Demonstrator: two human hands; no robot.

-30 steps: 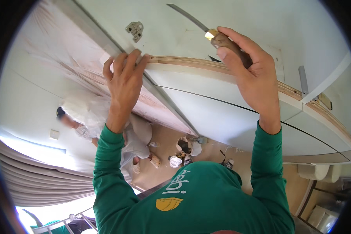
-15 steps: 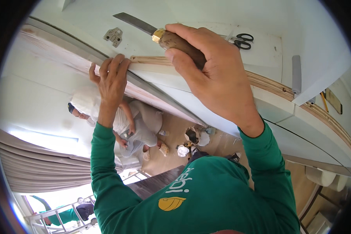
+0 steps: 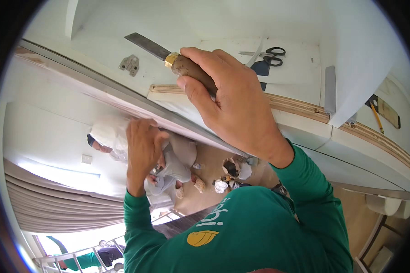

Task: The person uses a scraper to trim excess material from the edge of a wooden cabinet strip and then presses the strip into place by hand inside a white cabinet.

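Note:
My right hand [image 3: 241,100] is wrapped round the brown wooden handle of a knife [image 3: 148,46]. Its dark blade has a slanted tip and points to the upper left, above the white cabinet shelf. A gold-coloured collar joins blade and handle. My left hand [image 3: 143,148], smeared a little by motion, hangs in the air below the long metal-edged panel [image 3: 93,75], its thumb apart from the fingers and nothing in it. On the shelf beyond the blade lies a metal hinge [image 3: 130,65]. Black-handled scissors [image 3: 274,56] lie behind my right hand.
A bare plywood edge [image 3: 300,107] runs along the shelf front. A grey cylinder [image 3: 330,88] stands by the white divider, and a yellow pencil [image 3: 377,118] lies beyond it. Below left a person in white [image 3: 109,132] is near; another in green is by a metal ladder [image 3: 79,261].
My left hand has let go of the panel edge and come down, nearer to me. The knife, still in my right hand, has shifted slightly left and down in the picture.

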